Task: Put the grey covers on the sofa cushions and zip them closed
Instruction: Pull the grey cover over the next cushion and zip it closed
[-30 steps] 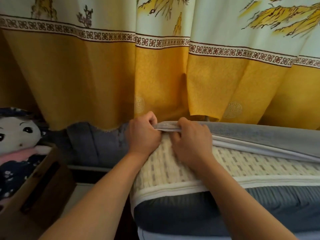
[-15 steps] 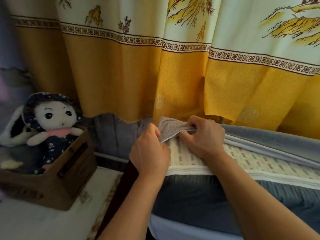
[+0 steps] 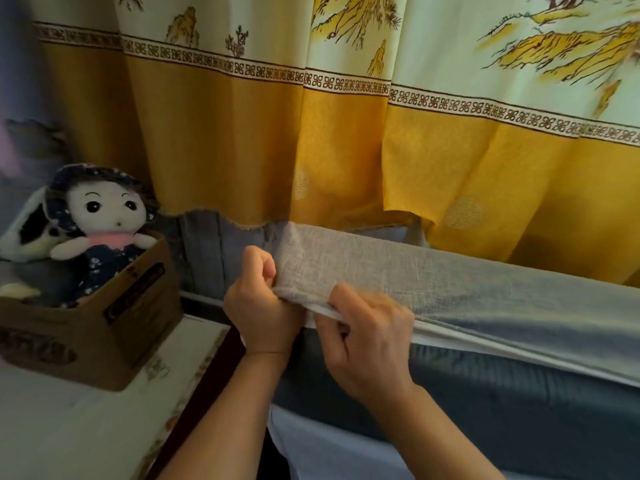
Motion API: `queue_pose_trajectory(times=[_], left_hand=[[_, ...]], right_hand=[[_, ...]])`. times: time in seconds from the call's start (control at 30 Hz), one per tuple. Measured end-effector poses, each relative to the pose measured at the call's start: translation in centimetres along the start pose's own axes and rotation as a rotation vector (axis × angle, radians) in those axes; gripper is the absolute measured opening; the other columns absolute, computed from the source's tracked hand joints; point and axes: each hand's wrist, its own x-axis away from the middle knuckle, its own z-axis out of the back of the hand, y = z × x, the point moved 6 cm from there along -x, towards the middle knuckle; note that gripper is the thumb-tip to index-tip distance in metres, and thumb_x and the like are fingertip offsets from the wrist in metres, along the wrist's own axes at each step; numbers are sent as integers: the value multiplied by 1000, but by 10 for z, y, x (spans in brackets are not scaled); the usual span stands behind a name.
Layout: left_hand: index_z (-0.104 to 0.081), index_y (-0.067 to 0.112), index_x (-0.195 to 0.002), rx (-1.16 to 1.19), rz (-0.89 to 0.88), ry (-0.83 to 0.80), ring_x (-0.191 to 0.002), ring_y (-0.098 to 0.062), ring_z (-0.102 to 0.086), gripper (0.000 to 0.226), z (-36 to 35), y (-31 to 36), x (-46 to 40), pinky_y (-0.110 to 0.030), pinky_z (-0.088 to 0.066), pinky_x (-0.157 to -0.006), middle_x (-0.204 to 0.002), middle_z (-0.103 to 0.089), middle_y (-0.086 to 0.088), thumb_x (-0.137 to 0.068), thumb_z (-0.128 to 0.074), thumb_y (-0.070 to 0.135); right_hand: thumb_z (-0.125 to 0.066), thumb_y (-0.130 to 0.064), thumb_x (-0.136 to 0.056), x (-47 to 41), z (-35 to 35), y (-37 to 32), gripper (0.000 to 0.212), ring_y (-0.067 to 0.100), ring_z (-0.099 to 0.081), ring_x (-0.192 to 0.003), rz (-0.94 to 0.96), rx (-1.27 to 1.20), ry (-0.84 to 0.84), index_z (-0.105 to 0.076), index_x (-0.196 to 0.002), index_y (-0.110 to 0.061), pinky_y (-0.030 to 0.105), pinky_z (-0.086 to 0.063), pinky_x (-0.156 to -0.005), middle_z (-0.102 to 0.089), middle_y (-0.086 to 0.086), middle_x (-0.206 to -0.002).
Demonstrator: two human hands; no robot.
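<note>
A grey woven cover (image 3: 398,271) lies stretched over the top and front of a sofa cushion that runs from centre to the right edge. The cushion's patterned side is hidden under the cover. My left hand (image 3: 258,303) grips the cover's corner at the cushion's left end, fingers curled tight. My right hand (image 3: 363,337) pinches the cover's lower hem and white edge (image 3: 485,344) just to the right of it. A darker blue-grey cushion (image 3: 502,403) lies underneath.
A yellow and white patterned curtain (image 3: 346,150) hangs close behind the cushions. To the left, a brown cardboard box (image 3: 114,327) with a plush doll (image 3: 104,230) sits on a pale surface (image 3: 69,427). Grey upholstery (image 3: 207,251) shows behind my left hand.
Both hands have pulled the grey cover down over the cushion's front, hiding the woven cream panel seen before. The view has swung left, bringing the box and doll in.
</note>
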Motion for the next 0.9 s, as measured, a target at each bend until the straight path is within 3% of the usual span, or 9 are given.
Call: queue_pose_trajectory(times=[0.17,0.3,0.5,0.57,0.67,0.77,0.83,0.9], left_hand=[[-49,11,-64,-259,-34,-51,-60,-19,-48,17,20,14,2,-26,-25,-43,-70,-50,-3,-66,-61,0],[-52,11,-63,-374,10,-126,-53,-26,-51,27,46,-1,18,-24,-24,-43,-68,-54,-6,-56,-64,-12],[-48,8,-61,-322,-32,-220,-49,-26,-43,28,48,1,30,-31,-25,-43,-64,-49,-7,-53,-57,-16],[-46,8,-59,-250,-43,-171,-51,-20,-39,30,54,0,49,-25,-24,-48,-61,-47,-7,-50,-57,-19],[-47,7,-59,-208,-70,-151,-54,-14,-36,28,56,-2,59,-22,-24,-51,-57,-48,-6,-50,-54,-19],[-46,10,-60,-331,-34,-228,-53,-24,-44,31,52,0,45,-28,-20,-47,-61,-49,-6,-51,-59,-16],[-46,13,-64,-435,-24,-257,-64,-29,-46,30,51,8,38,-29,-23,-50,-70,-48,-6,-53,-62,-10],[-49,14,-74,-456,-124,-320,-77,-29,-46,27,38,32,36,-34,-32,-60,-81,-48,-7,-54,-61,0]], right_hand=[[-61,-16,-80,3,1,-3,22,18,-40,-49,123,108,-32,-48,-63,-13,27,-25,-48,-46,1,-56],[-62,-15,-83,11,-1,-6,22,25,-42,-54,251,237,-38,-53,-64,-9,35,-30,-51,-48,7,-63],[-55,-46,-88,7,-6,-7,43,20,-45,-47,310,274,-10,-49,-59,-15,31,-28,-49,-49,2,-54],[-57,-48,-85,12,-7,-7,45,20,-46,-44,363,237,6,-47,-56,-16,29,-29,-46,-48,1,-50],[-57,-45,-86,17,-6,-9,42,20,-46,-44,411,200,-3,-47,-56,-16,29,-30,-45,-48,1,-50],[-49,-38,-91,15,-2,-13,39,22,-46,-49,383,211,-16,-52,-61,-13,32,-30,-46,-49,4,-56],[-52,-28,-92,17,0,-13,31,24,-45,-52,354,244,-35,-53,-65,-11,35,-32,-47,-49,6,-61],[-63,-15,-84,21,10,-3,20,26,-44,-55,274,329,-49,-53,-67,-10,36,-32,-48,-49,8,-64]])
